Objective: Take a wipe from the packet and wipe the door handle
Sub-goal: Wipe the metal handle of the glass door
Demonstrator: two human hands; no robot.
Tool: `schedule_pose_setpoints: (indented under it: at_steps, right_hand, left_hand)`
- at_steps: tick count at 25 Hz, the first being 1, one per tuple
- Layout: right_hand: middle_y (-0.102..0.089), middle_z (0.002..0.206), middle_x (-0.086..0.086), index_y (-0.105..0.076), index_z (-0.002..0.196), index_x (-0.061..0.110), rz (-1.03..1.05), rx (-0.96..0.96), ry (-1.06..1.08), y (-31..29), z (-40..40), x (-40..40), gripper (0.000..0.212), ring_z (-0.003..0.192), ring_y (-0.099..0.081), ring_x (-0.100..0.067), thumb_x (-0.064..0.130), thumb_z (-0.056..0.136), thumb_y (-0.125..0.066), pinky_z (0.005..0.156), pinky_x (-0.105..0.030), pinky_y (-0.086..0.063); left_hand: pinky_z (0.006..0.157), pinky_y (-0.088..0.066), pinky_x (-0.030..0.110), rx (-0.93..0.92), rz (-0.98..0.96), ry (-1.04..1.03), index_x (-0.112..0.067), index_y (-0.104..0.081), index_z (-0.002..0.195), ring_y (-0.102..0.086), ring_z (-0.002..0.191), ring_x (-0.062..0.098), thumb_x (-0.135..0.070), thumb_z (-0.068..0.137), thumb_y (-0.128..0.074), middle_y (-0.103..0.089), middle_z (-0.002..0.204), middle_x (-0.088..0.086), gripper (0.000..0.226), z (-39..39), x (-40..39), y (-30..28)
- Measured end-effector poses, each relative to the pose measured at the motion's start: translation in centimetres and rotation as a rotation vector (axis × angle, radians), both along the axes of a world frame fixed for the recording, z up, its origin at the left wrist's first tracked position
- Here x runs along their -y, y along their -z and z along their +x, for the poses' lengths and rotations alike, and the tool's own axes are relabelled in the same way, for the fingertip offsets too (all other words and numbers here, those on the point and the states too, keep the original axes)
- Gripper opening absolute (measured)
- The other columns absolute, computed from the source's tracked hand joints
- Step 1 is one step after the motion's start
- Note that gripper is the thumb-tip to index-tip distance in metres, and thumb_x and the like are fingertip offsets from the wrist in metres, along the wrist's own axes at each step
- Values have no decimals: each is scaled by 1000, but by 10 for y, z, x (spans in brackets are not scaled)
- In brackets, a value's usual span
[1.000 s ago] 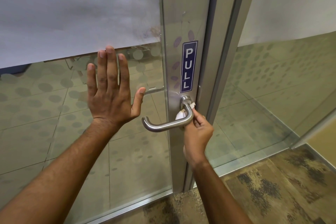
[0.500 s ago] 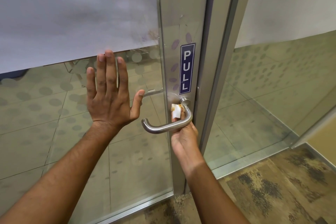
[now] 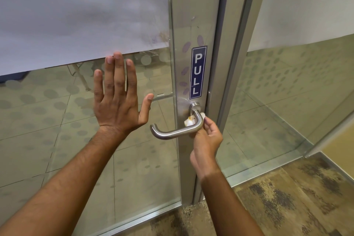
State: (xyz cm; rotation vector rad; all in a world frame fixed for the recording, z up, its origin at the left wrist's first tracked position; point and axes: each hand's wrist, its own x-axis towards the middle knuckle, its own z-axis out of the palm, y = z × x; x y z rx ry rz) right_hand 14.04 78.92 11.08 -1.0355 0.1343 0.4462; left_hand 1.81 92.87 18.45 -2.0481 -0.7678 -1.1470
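A steel lever door handle (image 3: 172, 133) sticks out from the metal stile of a glass door (image 3: 134, 159), its free end pointing left. A small white wipe (image 3: 188, 121) with an orange-brown stain is wrapped around the handle's neck, close to the stile. My right hand (image 3: 206, 140) pinches the wipe from below and from the right. My left hand (image 3: 118, 99) is flat against the glass to the left of the handle, fingers spread and pointing up. No wipe packet is in view.
A blue PULL sign (image 3: 198, 72) is stuck on the stile above the handle. A frosted band (image 3: 76, 15) covers the upper glass. A fixed glass panel (image 3: 287, 101) stands to the right, and patterned brown carpet (image 3: 287, 197) covers the floor below.
My right hand has shifted the wipe around the handle's neck, from the left side back toward the right side. My left hand has stayed flat on the glass.
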Motion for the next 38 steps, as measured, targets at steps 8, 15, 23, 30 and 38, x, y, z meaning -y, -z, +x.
schedule_pose_setpoints:
  at_steps: [8,15,23,30,38]
  right_hand:
    - [-65,91,9,-72,82,29,-531,658,-179,27,32,31,37,88,-65,-15,-1,87,-52,80,-42,-57]
    - [-59,90,2,-67,90,13,-825,1115,-292,22,38,33,18,80,-53,-14,-1,81,-61,71,-23,-46]
    - [-54,101,-8,-66,101,7,-754,1133,178,20,40,17,17,86,-57,-17,11,85,-72,72,-25,-54]
    - [-66,110,-12,-68,114,1,-576,1190,184,42,29,8,33,99,-62,-14,3,82,-75,90,-21,-53]
    - [-58,130,-7,-61,128,7,-688,1195,-7,79,-21,1,44,125,-51,-19,-2,85,-64,104,-35,-46]
  left_hand:
    - [123,12,40,-12,-10,-4,3,-15,155,22,150,21,-54,96,-43,-8,156,23,86,0,1,-1]
    - [123,11,41,-9,-8,11,0,-1,156,23,150,21,-55,96,-41,-8,156,22,91,0,0,0]
    - [123,11,40,-5,-7,-2,2,-13,154,24,150,20,-55,96,-40,-8,155,22,86,1,1,-1]
    - [123,11,40,-2,-12,-2,2,-14,153,24,149,20,-55,96,-41,-8,154,22,85,1,1,0]
    - [122,11,41,-10,-15,-5,-1,1,156,26,149,20,-56,96,-41,-7,154,22,92,0,0,0]
